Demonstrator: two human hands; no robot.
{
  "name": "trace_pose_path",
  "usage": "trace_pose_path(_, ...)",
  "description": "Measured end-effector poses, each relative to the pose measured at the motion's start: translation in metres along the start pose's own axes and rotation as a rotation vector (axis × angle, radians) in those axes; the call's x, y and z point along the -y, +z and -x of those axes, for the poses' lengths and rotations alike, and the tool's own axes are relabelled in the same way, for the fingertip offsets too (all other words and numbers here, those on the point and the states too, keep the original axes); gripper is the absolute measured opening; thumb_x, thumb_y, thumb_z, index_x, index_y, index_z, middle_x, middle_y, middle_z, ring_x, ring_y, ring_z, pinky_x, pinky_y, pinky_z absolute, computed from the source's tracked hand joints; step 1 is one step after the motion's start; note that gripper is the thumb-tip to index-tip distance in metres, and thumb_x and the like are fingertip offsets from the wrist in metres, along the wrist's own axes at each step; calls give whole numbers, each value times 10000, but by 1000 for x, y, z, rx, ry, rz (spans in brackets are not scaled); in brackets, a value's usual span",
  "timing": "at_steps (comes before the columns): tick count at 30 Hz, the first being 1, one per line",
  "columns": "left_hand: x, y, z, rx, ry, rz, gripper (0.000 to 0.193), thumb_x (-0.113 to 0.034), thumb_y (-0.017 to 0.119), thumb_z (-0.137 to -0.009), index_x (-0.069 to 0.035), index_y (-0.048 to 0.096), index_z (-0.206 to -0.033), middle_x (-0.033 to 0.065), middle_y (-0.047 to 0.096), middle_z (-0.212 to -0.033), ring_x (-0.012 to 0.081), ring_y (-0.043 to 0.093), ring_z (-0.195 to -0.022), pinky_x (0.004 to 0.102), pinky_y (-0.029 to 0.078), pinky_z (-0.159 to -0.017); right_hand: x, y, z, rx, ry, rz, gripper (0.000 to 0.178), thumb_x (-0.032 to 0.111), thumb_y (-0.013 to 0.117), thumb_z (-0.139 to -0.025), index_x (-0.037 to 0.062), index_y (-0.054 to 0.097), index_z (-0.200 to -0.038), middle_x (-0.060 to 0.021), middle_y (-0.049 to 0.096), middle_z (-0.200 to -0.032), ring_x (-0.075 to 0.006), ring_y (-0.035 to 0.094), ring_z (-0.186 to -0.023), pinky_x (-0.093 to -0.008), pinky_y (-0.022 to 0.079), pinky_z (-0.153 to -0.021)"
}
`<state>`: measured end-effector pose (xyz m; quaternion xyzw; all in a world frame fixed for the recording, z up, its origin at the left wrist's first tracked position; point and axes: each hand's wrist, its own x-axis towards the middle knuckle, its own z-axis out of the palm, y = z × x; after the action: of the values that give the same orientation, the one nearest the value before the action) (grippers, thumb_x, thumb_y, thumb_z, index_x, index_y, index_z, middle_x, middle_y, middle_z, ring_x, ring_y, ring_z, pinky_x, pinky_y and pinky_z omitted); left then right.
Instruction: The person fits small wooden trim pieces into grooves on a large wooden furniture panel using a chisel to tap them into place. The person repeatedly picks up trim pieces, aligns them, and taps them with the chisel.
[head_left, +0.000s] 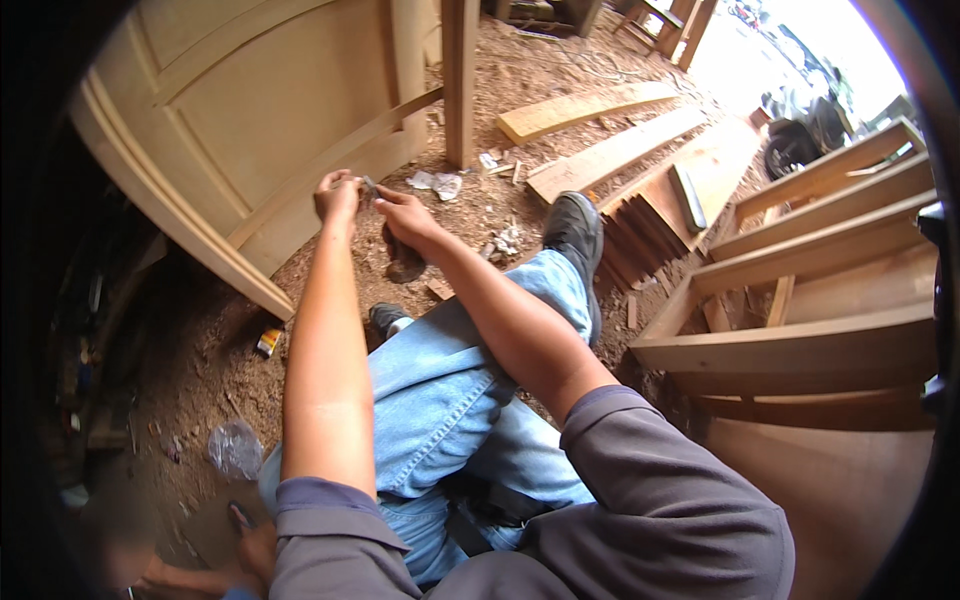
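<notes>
My left hand (338, 196) is closed, held out at arm's length in front of a pale wooden panel door (290, 100). Close beside it, my right hand (408, 217) pinches with thumb and fingers. A small greyish piece (369, 187) shows between the two hands, too small to name. Just below my right hand is a dark brown object (403, 262), partly covered by the hand; its kind is unclear. My jeans-clad legs (430, 400) are crossed beneath my forearms.
Sawdust and shavings cover the ground (480, 60). Pale boards (610, 150) and a stack of dark brown strips (640, 240) lie ahead right. A wooden frame (790, 335) stands at right. Clear plastic (235, 448) lies at left, near another person's foot (257, 548).
</notes>
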<state>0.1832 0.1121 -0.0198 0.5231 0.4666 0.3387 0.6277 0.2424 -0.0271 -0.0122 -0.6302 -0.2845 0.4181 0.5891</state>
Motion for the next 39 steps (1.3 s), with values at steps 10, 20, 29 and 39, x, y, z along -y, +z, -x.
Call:
trace_pose_path(10,12,-9,-12,180,27,59,71,-14,675,-860,-39,676,-926,64,681,-756,108,566,-529,245,402,-445,-3,-1,-4,31,29,-155,460,228,526,-1030,151,468,-1480,-47,553,-625,-141,544,-468,-316,490,-416)
trace_pose_path(20,-19,22,2,76,285,-147,105,-48,766,-814,-11,713,-896,91,737,-853,132,671,-739,253,522,-654,21,-20,-10,-715,136,-542,302,222,448,-1053,94,578,-1293,-136,653,-881,-146,571,-523,-350,491,-473)
trace_pose_path(29,5,-11,17,5,-158,-14,37,-47,682,-868,-65,698,-897,49,696,-813,92,590,-617,226,472,-498,-17,-22,-8,-31,32,-138,436,232,506,-1045,207,471,-1479,-33,525,-593,-145,521,-415,-321,484,-394)
trace_pose_path(39,7,3,8,62,7,-154,130,-83,672,-899,-79,750,-1004,13,698,-821,81,591,-629,233,483,-535,6,-19,7,54,55,-169,460,225,528,-1024,112,481,-1468,-51,595,-606,-152,576,-453,-325,491,-435)
